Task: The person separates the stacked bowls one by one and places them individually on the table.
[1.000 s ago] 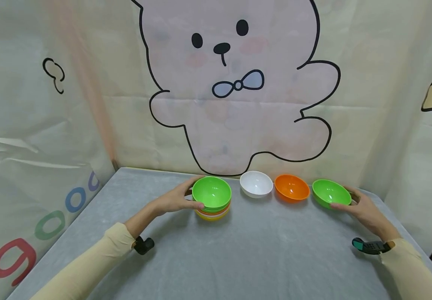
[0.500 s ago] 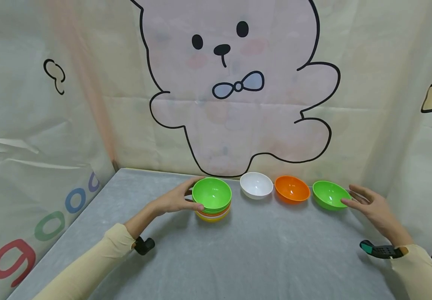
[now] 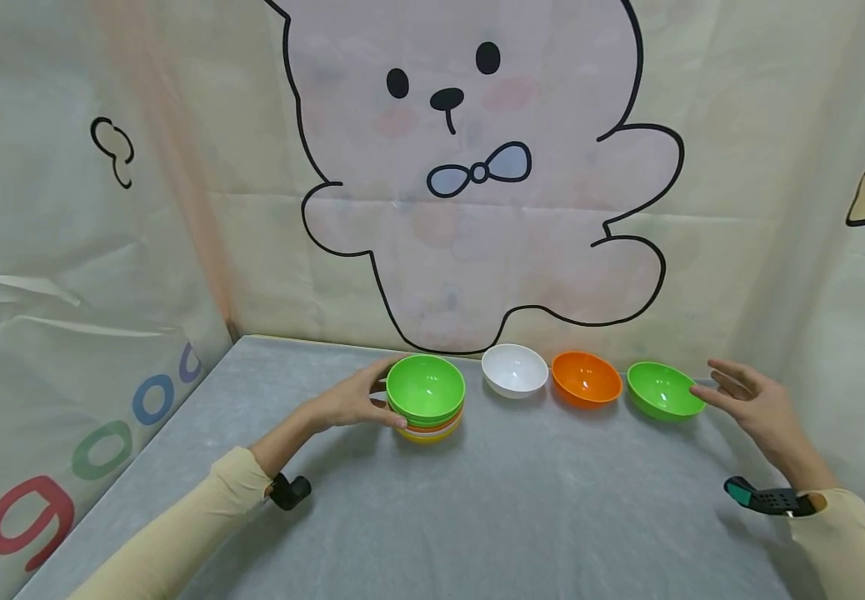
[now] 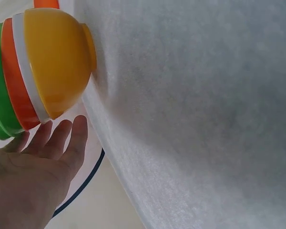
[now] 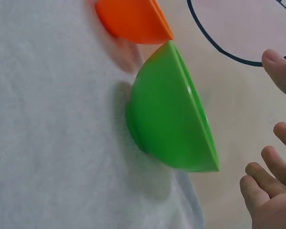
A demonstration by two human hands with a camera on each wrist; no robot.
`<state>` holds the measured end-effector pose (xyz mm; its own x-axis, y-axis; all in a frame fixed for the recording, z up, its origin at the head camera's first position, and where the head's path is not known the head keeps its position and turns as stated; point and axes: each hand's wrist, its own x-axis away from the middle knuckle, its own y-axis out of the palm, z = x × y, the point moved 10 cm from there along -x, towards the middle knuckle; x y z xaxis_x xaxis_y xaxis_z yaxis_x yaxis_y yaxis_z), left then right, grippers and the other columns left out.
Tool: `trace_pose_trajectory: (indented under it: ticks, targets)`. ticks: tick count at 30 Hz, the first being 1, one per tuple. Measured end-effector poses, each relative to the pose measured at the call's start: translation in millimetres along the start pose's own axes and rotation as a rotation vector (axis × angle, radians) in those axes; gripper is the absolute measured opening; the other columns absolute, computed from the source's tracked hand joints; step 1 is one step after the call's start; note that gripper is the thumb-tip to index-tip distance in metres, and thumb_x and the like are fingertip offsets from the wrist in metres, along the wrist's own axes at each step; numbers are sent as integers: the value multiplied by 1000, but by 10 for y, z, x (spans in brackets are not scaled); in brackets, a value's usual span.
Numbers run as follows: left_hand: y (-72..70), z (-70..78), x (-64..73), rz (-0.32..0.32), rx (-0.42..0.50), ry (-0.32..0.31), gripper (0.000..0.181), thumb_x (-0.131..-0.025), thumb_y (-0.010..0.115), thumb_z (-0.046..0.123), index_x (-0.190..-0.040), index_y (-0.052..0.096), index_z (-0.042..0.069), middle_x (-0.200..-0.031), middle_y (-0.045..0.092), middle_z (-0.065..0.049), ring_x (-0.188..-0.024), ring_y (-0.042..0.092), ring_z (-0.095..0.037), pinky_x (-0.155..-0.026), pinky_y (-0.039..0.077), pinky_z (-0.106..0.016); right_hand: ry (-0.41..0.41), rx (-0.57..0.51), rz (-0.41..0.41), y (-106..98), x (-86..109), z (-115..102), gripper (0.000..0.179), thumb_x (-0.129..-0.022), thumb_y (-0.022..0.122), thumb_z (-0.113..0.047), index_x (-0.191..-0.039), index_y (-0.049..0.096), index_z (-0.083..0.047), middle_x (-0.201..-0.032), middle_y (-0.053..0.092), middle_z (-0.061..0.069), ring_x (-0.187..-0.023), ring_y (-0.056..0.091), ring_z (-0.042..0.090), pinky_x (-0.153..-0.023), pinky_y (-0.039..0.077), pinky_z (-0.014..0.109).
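In the head view a stack of bowls (image 3: 425, 398) stands on the table, green on top, then orange, white and yellow lower down. My left hand (image 3: 361, 396) holds the stack from its left side, thumb in front and fingers behind. The left wrist view shows the yellow bowl (image 4: 57, 62) at the bottom and the fingers beside the rims. A single green bowl (image 3: 663, 392) sits upright at the right end of a row. My right hand (image 3: 762, 417) hovers just right of it, fingers spread and holding nothing; the right wrist view shows them apart from the bowl.
Left of the single green bowl, an orange bowl (image 3: 586, 379) and a white bowl (image 3: 514, 371) sit along the back edge. A grey cloth covers the table (image 3: 492, 517). A printed curtain (image 3: 462, 275) hangs behind it.
My right hand has let go of the green bowl at the right end and moved away to the right, its fingers spreading. The left hand stays at the stack.
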<state>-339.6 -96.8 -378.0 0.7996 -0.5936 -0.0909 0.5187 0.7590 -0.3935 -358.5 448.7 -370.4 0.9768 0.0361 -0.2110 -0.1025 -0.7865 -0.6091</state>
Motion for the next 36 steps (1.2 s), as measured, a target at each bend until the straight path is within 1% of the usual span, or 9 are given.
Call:
trace_pose_trajectory:
  ticks: [3, 8, 11, 15, 18, 25, 29, 32, 36]
  targets:
    - [-1, -31, 6, 7, 3, -14, 96, -82, 87, 7, -159, 29, 9, -150, 42, -13, -135, 45, -36, -102, 48, -44, -20, -17, 6, -20, -4, -50, 65, -100, 70, -25, -158, 39, -19, -157, 37, 2, -143, 37, 18, -78, 42, 5]
    - [7, -59, 7, 10, 7, -21, 96, -81, 88, 5, -158, 31, 10, -149, 43, -13, -134, 46, -36, -102, 49, -44, -48, -23, 35, -22, -15, -208, 63, -98, 72, -23, -154, 44, -14, -153, 44, 9, -135, 45, 12, -79, 43, 5]
    - [9, -66, 10, 12, 6, -17, 96, -81, 87, 5, -158, 31, 11, -148, 44, -13, -134, 46, -36, -101, 49, -44, -71, -37, 48, 18, -28, -349, 61, -97, 74, -22, -151, 48, -11, -145, 51, 2, -129, 50, 9, -81, 45, 6]
    - [11, -69, 12, 14, 7, -12, 96, -80, 87, 4, -158, 31, 11, -148, 44, -12, -134, 47, -36, -101, 49, -45, -116, -102, 25, 178, -59, -580, 56, -96, 74, -17, -147, 52, -8, -136, 55, -10, -120, 54, -1, -83, 47, 8]
    - [10, -65, 18, 17, 7, -8, 96, -80, 87, 3, -158, 32, 11, -148, 45, -12, -133, 47, -36, -101, 49, -46, -162, -155, -8, 355, -102, -781, 53, -96, 74, -13, -144, 53, -4, -133, 57, -10, -115, 55, -5, -85, 48, 10]
    - [-2, -55, 21, 24, 5, -2, 94, -81, 87, 4, -158, 33, 10, -147, 46, -12, -132, 49, -36, -100, 50, -46, -221, -221, -79, 750, -218, -1174, 54, -95, 75, -12, -144, 53, -3, -141, 55, 6, -123, 56, 9, -90, 50, 16]
    - [-5, -51, 27, 24, -6, -7, 94, -82, 87, 6, -158, 32, 10, -147, 45, -13, -132, 49, -37, -100, 50, -46, -255, -276, -116, 947, -240, -1347, 53, -94, 76, -9, -142, 54, -2, -142, 55, 13, -123, 57, 10, -92, 49, 18]
    - [1, -46, 29, 20, -13, -7, 95, -82, 87, 6, -158, 32, 10, -148, 45, -13, -133, 48, -38, -100, 50, -46, -276, -312, -153, 1088, -243, -1436, 52, -93, 76, -8, -141, 55, -1, -142, 54, 17, -127, 56, 21, -95, 48, 19]
    - [13, -38, 32, 9, -28, -1, 95, -82, 87, 9, -158, 31, 10, -149, 44, -14, -134, 46, -40, -101, 49, -47, -281, -352, -202, 1256, -244, -1498, 54, -93, 76, -8, -141, 53, 2, -143, 52, 21, -131, 49, 41, -95, 49, 22]
